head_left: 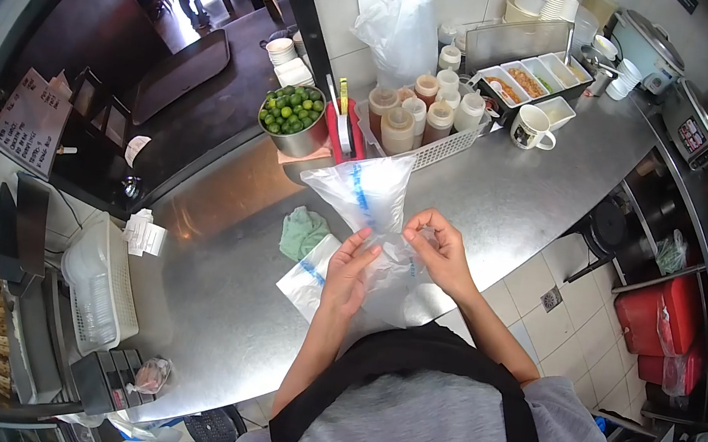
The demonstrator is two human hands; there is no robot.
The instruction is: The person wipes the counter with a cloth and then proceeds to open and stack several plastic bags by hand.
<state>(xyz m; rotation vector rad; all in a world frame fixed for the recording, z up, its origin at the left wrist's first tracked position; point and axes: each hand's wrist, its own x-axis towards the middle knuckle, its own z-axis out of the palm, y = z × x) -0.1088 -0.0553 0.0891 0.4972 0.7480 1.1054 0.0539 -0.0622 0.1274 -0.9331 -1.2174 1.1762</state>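
A clear plastic bag with blue print (368, 188) stands puffed up in front of me, over the steel counter (204, 308). My left hand (349, 272) is closed on its gathered lower part, thumb and fingers on the film. To the right, my right hand (438, 250) pinches the thin plastic between thumb and fingertips. Loose film hangs down between both hands toward my apron. Beside my left hand lies a flat white plastic bag (305, 280), partly under the hand, and a crumpled green cloth (303, 234) is just behind it.
A metal pot of limes (292, 110) and a basket of sauce bottles (456, 151) stand at the back. A patterned mug (533, 128) and topping tray (530, 84) are at the back right. A white basket (122, 301) sits left. People are in the far background.
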